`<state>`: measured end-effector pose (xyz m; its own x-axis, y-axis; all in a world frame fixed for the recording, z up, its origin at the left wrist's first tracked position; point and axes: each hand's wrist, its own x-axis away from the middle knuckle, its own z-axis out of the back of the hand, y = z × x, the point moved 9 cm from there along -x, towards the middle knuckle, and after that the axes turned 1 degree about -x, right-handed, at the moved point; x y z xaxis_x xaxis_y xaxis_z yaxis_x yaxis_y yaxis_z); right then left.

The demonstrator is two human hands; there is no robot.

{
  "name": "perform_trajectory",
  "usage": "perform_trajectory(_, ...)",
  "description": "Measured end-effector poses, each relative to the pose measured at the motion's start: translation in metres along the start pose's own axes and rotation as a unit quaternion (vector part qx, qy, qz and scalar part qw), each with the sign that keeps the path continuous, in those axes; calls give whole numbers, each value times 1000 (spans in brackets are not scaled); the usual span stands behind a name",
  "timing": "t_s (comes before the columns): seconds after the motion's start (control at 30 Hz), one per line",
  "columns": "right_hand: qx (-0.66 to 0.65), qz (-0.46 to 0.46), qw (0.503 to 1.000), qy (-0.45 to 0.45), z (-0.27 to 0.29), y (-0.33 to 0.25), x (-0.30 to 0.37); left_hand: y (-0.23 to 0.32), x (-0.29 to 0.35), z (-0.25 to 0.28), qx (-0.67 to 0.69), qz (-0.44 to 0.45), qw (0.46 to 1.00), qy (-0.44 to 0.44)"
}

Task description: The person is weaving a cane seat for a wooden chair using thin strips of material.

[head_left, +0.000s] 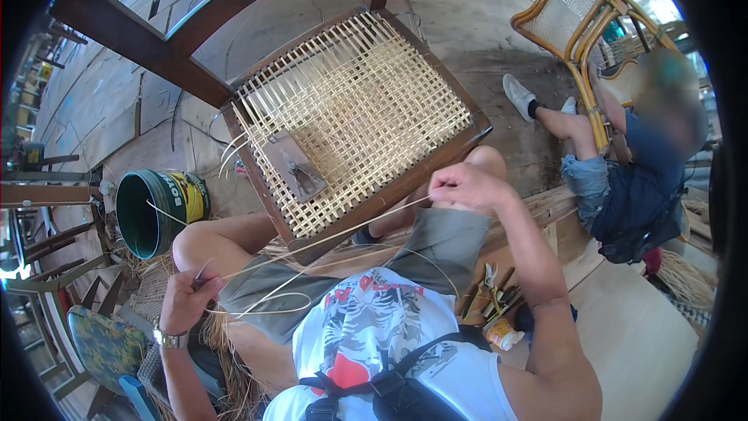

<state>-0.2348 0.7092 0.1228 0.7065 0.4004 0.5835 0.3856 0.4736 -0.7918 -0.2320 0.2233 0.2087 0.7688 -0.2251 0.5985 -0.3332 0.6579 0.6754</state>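
Note:
A long, thin cane strand (335, 235) runs nearly taut across my lap. My right hand (467, 187) pinches its far end by my right knee. Low on the left, my left hand (191, 296) is closed around the other end, and a slim pointed thing (203, 268), perhaps a blade, sticks up from its fingers. Loose loops of strand hang beside that hand. Just beyond my hands is a dark wooden chair with a woven cane seat (374, 109); its far rows are more loosely woven. A brown flat piece (282, 157) with small metal items lies on the weave.
A dark green bucket (144, 214) lies tilted on the left. Hand tools (492, 284) and a small white bottle (502, 335) are by my right side. At the right, another person (623, 164) sits beside a rattan chair (565, 19). Cane scraps (234, 370) litter the lower left.

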Motion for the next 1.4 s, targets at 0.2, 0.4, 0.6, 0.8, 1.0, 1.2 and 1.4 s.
perform_trajectory(0.2,-5,24,1000,-6,14,-14,15,-31,8,17,53,44,997,-18)
perform_trajectory(0.4,83,38,993,76,55,-32,76,-79,30,62,-201,99,973,-61)
perform_trajectory(0.6,76,-28,984,159,80,-29,116,-62,42,149,-411,51,907,83)
perform_trajectory(0.8,130,-14,982,136,49,-52,98,137,-9,-15,11,-229,968,108)
perform_trajectory(1.0,129,-19,979,158,69,-51,144,209,-93,-258,93,-192,939,-270)
perform_trajectory(1.2,102,-15,972,213,95,26,193,166,-78,-284,2,-142,903,-406)
perform_trajectory(1.4,482,-205,584,621,128,137,306,145,-91,-286,-96,-132,911,-380)
